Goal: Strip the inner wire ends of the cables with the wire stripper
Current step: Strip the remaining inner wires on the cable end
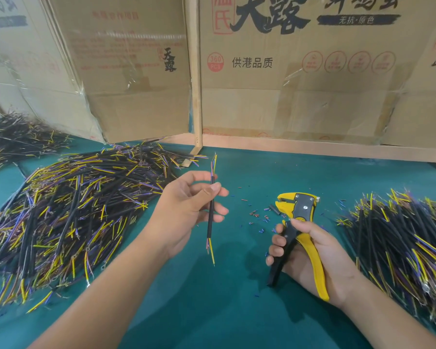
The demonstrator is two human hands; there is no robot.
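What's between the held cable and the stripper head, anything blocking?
Nothing visible. The left hand holds the cable upright; the wire stripper in the right hand sits apart, only bare green mat and insulation scraps between.

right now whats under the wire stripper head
Under the wire stripper head: green table with scattered insulation bits. What lies directly beneath the tool is hidden.
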